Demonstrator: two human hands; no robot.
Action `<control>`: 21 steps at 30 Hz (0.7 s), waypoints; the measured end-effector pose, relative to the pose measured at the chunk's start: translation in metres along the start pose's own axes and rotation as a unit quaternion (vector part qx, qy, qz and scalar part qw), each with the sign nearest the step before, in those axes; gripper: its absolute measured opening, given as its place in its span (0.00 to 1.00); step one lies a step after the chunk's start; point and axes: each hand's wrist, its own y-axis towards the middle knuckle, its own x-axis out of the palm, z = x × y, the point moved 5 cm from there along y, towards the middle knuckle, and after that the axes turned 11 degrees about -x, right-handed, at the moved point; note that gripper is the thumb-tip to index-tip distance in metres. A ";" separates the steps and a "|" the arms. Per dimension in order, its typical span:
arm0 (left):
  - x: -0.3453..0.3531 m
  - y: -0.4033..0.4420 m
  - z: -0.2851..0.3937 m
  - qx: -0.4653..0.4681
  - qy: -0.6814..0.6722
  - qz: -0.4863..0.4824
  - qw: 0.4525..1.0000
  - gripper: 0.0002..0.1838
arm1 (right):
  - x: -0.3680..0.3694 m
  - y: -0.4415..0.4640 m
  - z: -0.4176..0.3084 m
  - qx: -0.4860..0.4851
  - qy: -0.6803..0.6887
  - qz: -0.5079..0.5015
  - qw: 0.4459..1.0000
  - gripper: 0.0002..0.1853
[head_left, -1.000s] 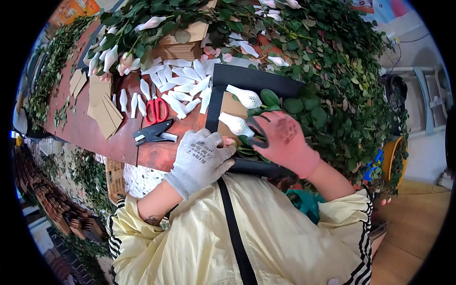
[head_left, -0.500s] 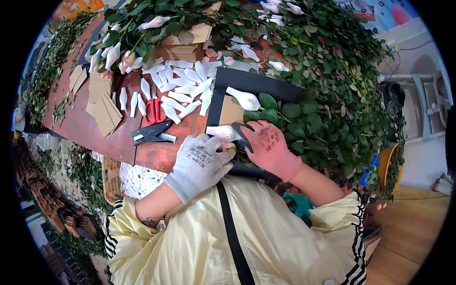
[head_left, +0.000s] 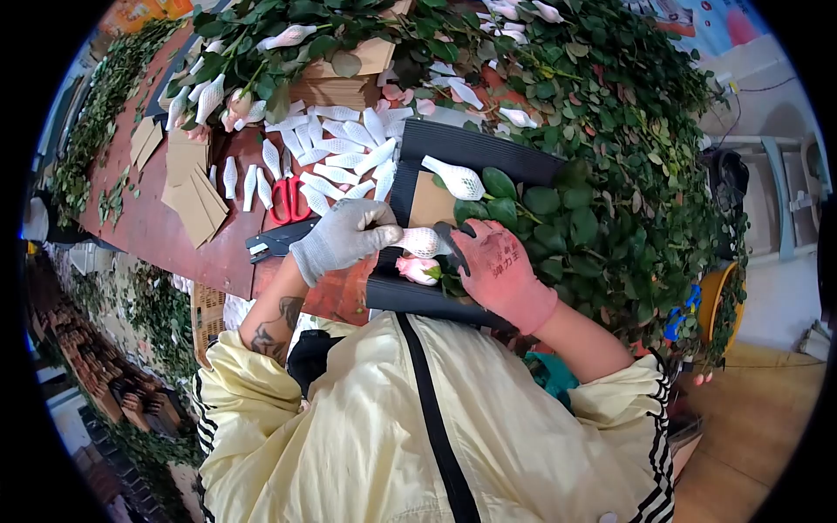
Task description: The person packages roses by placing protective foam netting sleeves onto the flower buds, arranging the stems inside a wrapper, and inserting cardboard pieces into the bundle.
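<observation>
My left hand point(head_left: 344, 238), in a grey-white glove, pinches the narrow left end of a white foam net sleeve point(head_left: 420, 242) with a flower inside. My right hand point(head_left: 501, 270), in a pink glove with dark fingertips, closes round the right end of that same netted flower. Just below it lies a bare pink rose point(head_left: 418, 269) with green leaves at its base. Another netted flower point(head_left: 457, 179) rests above, on brown cardboard point(head_left: 431, 202). Black corrugated sheet point(head_left: 471, 148) surrounds the cardboard on several sides.
Red-handled scissors point(head_left: 289, 201) and a black stapler point(head_left: 281, 238) lie left of the hands. Loose white net sleeves point(head_left: 346, 160) are scattered behind them. Brown cards point(head_left: 196, 205) are farther left. Leafy rose stems point(head_left: 610, 192) cover the right side and back.
My left hand has moved up from beside the pink rose to the sleeve's narrow end, uncovering the rose. My right hand has drawn the netted flower slightly down and left over the last second.
</observation>
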 end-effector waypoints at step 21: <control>-0.079 -0.075 0.033 0.044 0.365 0.289 0.884 0.15 | 0.003 0.002 0.004 0.008 0.031 -0.014 0.999 0.25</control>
